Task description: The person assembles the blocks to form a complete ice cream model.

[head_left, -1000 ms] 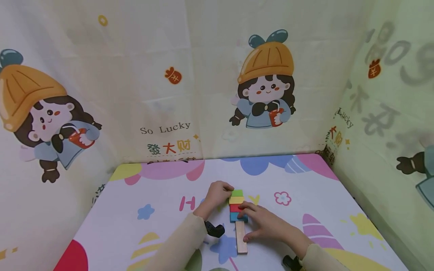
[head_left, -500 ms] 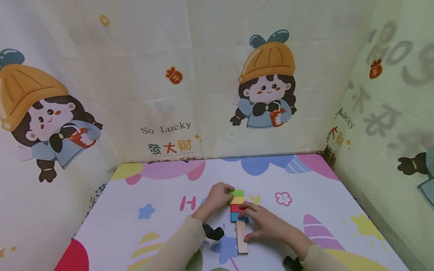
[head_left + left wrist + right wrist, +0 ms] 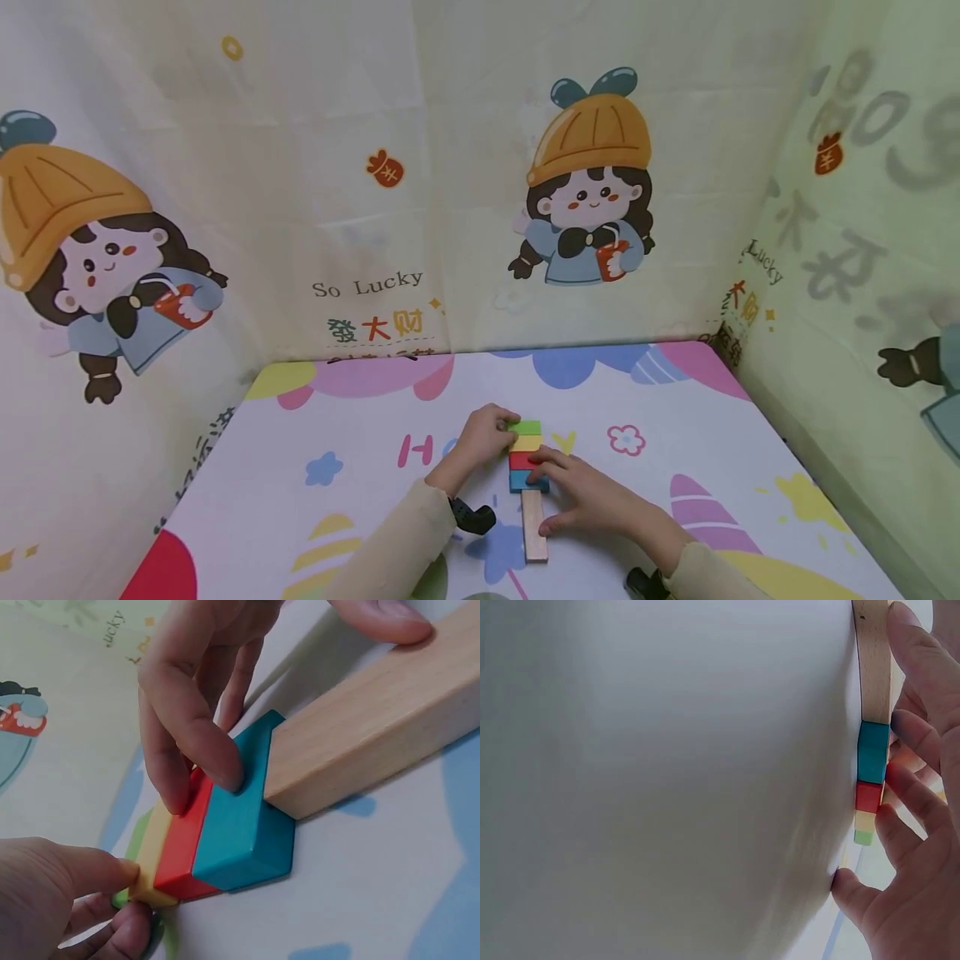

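A row of coloured blocks runs away from the person, green [image 3: 527,427], yellow [image 3: 527,443], red [image 3: 178,855] and blue [image 3: 234,832]. A plain wooden block [image 3: 535,527] continues it at the near end. At the far end my left hand [image 3: 476,442] pinches the green block, its thumb also touching the yellow one. My right hand [image 3: 592,496] spreads over the near part, fingertips resting on the red and blue blocks and thumb against the wooden block. In the right wrist view its little finger [image 3: 855,892] touches the table.
The table [image 3: 360,417] wears a white cover with printed shapes and letters. Printed cloth [image 3: 450,100] walls stand behind it and at both sides. Each wrist carries a black device, such as the left camera [image 3: 474,517].
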Demonstrator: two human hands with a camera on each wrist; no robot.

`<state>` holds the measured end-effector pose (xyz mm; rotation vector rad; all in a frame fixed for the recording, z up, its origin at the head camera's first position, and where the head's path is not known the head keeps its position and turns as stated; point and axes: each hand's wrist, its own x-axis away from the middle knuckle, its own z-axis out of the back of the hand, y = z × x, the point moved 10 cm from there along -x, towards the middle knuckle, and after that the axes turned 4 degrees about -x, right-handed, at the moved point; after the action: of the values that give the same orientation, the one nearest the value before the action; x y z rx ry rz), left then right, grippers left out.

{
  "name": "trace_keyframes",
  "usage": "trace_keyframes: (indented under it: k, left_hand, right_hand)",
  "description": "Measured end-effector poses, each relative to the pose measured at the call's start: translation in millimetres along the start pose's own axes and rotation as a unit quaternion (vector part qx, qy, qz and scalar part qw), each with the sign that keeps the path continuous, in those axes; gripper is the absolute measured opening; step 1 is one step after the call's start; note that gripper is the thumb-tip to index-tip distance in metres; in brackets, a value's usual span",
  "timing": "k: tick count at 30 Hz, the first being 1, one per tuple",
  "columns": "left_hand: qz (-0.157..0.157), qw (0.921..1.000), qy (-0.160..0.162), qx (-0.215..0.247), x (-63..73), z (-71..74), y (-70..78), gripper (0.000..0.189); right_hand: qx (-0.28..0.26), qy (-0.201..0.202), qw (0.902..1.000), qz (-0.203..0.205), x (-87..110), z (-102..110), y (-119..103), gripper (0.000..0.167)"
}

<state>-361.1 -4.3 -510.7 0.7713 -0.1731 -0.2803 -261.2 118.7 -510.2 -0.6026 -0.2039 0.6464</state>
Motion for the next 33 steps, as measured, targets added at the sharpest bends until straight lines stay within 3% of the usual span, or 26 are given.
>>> trace_keyframes:
  k: [8, 11, 13, 15, 18, 22, 25, 28, 30, 33]
  left_hand:
    - [-0.018, 0.9996, -0.003, -0.020, 2.5, -0.5, 0.7, 0.032]
    - [-0.029, 0.9984, 0.001, -0.047, 13.6, 2.7, -1.5, 0.038]
    - [-0.043, 0.9943, 0.002, -0.097, 27.2, 5.0, -4.5, 0.044]
    - [-0.063, 0.9850, -0.002, -0.161, 44.8, 7.8, -7.0, 0.052]
    - [-0.105, 0.9604, -0.009, -0.258, 75.9, 14.5, -10.4, 0.063]
    - [-0.148, 0.9375, -0.016, -0.315, 115.6, 32.8, -23.7, 0.071]
    - [-0.186, 0.9165, 0.004, -0.354, 142.5, 52.3, -34.6, 0.074]
    - [-0.217, 0.8898, 0.050, -0.398, 167.1, 72.2, -43.8, 0.076]
    - [-0.214, 0.8893, 0.070, -0.398, 178.3, 82.8, -51.0, 0.080]
    - [-0.196, 0.8955, 0.073, -0.393, 184.4, 90.8, -58.8, 0.084]
  right_hand:
    - [0.024, 0.009, 0.9996, 0.015, 3.4, 3.1, -2.8, 0.057]
    - [0.049, 0.022, 0.9984, 0.018, 12.3, 7.7, -5.2, 0.053]
    - [0.075, 0.034, 0.9965, 0.013, 23.6, 12.4, -5.4, 0.052]
    - [0.108, 0.056, 0.9924, 0.016, 39.1, 19.5, -5.3, 0.053]
    - [0.166, 0.094, 0.9814, 0.018, 66.9, 31.7, -2.5, 0.057]
    - [0.234, 0.137, 0.9623, 0.018, 101.7, 42.5, 4.7, 0.063]
    - [0.263, 0.159, 0.9515, -0.001, 122.9, 48.4, 11.5, 0.066]
    - [0.269, 0.176, 0.9466, -0.026, 138.7, 56.6, 18.2, 0.070]
    - [0.253, 0.190, 0.9478, -0.036, 146.5, 62.2, 22.9, 0.073]
    - [0.243, 0.197, 0.9485, -0.050, 152.0, 67.9, 28.7, 0.075]
